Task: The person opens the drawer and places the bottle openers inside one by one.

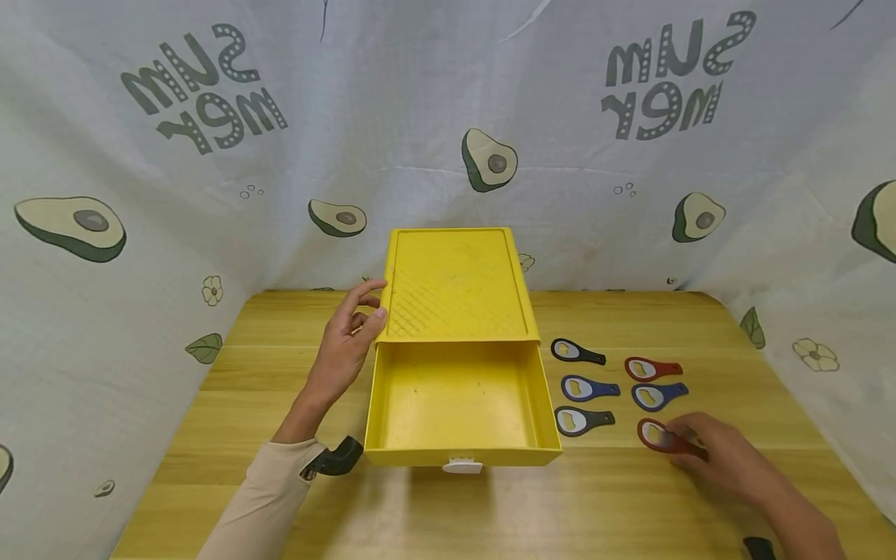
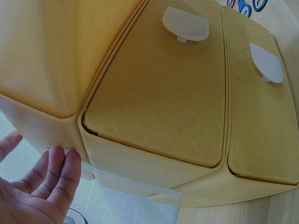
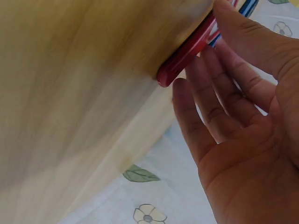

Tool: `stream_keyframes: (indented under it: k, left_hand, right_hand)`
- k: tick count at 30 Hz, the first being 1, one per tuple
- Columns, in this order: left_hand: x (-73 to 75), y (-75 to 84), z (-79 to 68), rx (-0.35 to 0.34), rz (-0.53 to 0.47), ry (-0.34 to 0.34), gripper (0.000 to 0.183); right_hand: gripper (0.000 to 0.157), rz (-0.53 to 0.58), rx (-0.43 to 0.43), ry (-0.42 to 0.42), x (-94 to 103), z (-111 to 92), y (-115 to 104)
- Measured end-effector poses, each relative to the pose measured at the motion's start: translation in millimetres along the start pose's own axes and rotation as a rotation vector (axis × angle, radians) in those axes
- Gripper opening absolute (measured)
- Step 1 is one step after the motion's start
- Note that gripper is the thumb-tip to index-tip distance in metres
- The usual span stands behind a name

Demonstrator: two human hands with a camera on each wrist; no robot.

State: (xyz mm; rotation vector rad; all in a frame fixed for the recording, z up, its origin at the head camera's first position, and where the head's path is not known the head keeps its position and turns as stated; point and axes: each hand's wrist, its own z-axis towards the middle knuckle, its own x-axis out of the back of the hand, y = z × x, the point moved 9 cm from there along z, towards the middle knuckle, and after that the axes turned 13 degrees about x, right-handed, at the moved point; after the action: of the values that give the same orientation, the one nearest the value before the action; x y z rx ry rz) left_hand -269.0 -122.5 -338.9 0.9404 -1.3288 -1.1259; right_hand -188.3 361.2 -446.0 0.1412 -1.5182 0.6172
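A yellow drawer unit (image 1: 455,284) stands on the table, its top drawer (image 1: 458,397) pulled out with nothing inside. My left hand (image 1: 343,342) is at the unit's left side, fingertips right at its upper edge; the left wrist view shows the fingers (image 2: 56,177) loosely bent beside the yellow wall. To the right, my right hand (image 1: 724,455) pinches the handle of a red bottle opener (image 1: 654,435) between thumb and fingers, low over the table. In the right wrist view, the red handle (image 3: 180,63) shows beside the fingertips.
Beside the drawer unit lie a black opener (image 1: 577,351), a blue one (image 1: 589,387) and a dark one (image 1: 584,421). Further right are a red opener (image 1: 652,369) and another blue one (image 1: 659,395). Two lower drawers with white handles (image 2: 187,23) are closed. A printed curtain (image 1: 448,93) hangs behind.
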Motion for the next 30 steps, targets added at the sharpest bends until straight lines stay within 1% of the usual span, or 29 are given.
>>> stream_keyframes:
  k: [3, 6, 11, 16, 19, 22, 30]
  left_hand:
    - [0.2, 0.3, -0.1, -0.007, 0.0, 0.002, 0.041]
    - [0.7, 0.6, -0.4, -0.01, -0.002, 0.007, 0.04]
    - [0.6, 0.0, -0.4, -0.006, -0.006, 0.004, 0.04]
    - [1.0, -0.5, -0.5, -0.007, -0.006, 0.007, 0.04]
    - [1.6, -0.9, -0.9, -0.006, -0.006, 0.011, 0.04]
    - [1.7, -1.3, -1.2, -0.003, -0.006, 0.011, 0.04]
    - [0.6, -1.6, 0.3, -0.005, -0.003, 0.004, 0.041]
  right_hand:
    - [0.035, 0.012, -0.034, -0.034, -3.4, -0.4, 4.9]
    - [0.034, 0.026, -0.05, -0.044, -5.0, 0.0, 8.2]
    - [0.03, -0.002, -0.032, -0.027, -4.4, 0.3, 10.8]
    - [0.026, -0.003, -0.027, -0.036, -5.7, 1.5, 11.6]
    - [0.025, 0.007, -0.037, -0.042, -6.1, 1.8, 10.8]
    - [0.026, 0.01, -0.067, -0.043, -5.5, 1.2, 11.0]
    - [0.031, 0.035, -0.107, -0.003, -1.2, -1.2, 9.8]
